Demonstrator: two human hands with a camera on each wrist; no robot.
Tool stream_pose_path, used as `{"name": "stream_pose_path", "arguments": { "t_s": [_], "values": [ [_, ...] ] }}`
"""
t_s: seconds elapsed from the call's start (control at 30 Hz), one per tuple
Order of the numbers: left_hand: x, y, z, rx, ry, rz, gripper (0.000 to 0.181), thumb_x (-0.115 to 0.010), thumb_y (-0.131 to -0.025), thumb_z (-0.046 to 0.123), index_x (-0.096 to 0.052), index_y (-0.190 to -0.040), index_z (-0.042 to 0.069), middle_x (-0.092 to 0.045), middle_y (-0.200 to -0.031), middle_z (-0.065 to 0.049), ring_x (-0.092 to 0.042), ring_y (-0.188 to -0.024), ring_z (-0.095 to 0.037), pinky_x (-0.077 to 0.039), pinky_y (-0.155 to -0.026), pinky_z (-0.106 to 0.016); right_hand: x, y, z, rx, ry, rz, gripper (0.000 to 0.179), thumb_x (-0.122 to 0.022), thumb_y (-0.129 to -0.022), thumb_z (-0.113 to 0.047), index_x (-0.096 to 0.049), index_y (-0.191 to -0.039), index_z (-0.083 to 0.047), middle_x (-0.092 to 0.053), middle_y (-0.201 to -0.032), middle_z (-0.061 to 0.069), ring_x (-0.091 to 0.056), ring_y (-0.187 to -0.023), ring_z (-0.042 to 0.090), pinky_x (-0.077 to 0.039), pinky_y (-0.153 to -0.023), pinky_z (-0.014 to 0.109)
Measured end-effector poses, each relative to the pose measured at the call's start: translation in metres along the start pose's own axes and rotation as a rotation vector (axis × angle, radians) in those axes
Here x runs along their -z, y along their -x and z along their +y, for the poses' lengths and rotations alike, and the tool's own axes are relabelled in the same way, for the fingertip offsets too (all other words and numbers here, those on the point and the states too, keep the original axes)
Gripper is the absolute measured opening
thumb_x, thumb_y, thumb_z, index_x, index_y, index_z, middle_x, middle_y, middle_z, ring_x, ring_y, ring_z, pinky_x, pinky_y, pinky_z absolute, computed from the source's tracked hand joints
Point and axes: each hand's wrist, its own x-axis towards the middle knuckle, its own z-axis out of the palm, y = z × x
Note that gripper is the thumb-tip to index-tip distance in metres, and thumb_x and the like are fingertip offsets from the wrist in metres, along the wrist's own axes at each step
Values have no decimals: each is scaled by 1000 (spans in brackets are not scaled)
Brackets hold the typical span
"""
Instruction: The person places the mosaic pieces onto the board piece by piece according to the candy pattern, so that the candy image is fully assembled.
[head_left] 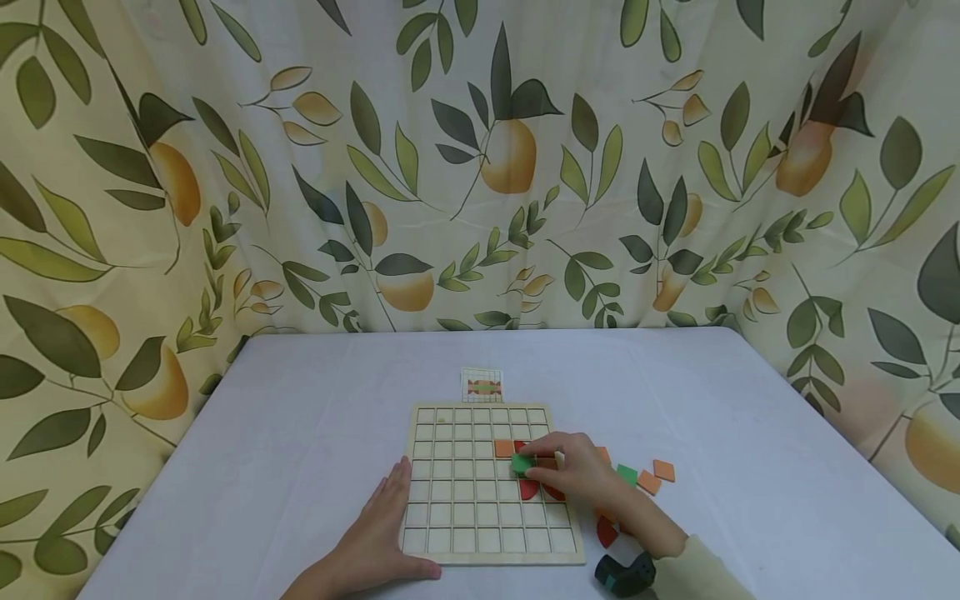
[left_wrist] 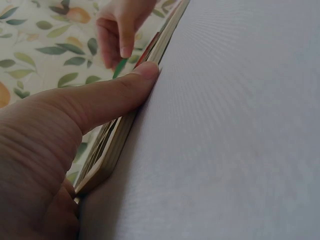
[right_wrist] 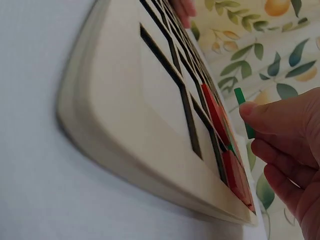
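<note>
A wooden grid board (head_left: 487,557) lies on the table. My left hand (head_left: 378,525) rests at its near left corner, fingers straight along the left side and thumb (left_wrist: 115,97) against the front edge. Over the right part of the board, my right hand (head_left: 581,471) pinches a green tile (right_wrist: 245,114) between thumb and fingers, held above the surface in the right wrist view. An orange square tile (head_left: 504,448) sits in the grid just left of it. Red tiles with a curved side (head_left: 528,489) lie in cells below the green tile; others are partly hidden by my right hand.
A small pattern card (head_left: 482,386) lies behind the board's far edge. Right of the board are loose tiles: orange squares (head_left: 663,471), a green one (head_left: 627,475) and a red one (head_left: 606,532). A black device (head_left: 626,575) is by my right wrist. A leaf-printed curtain (head_left: 480,167) hangs behind.
</note>
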Motion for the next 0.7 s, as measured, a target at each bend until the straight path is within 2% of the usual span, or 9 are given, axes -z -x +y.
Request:
{"name": "stream_pose_path", "arguments": {
  "t_s": [0.27, 0.7],
  "values": [
    [1, 1, 1, -5, 1, 1, 136, -73, -53, 68, -5, -144, -7, -6, -151, -20, -5, -138, -30, -9, -108, -51, -9, -3, -1, 92, 66, 28, 22, -72, -80, -15, -71, -101, -9, -67, -97, -4, -60, -92, 13, -50, -80, 31],
    [0, -1, 0, 0, 2, -3, 137, -72, -52, 70, -5, -144, -6, -6, -151, -19, -4, -138, -28, -8, -108, -50, -17, -7, -5, 49, 99, 29, 24, -72, -80, -13, -70, -103, -9, -67, -99, -2, -60, -96, 16, -50, -81, 32]
  ]
}}
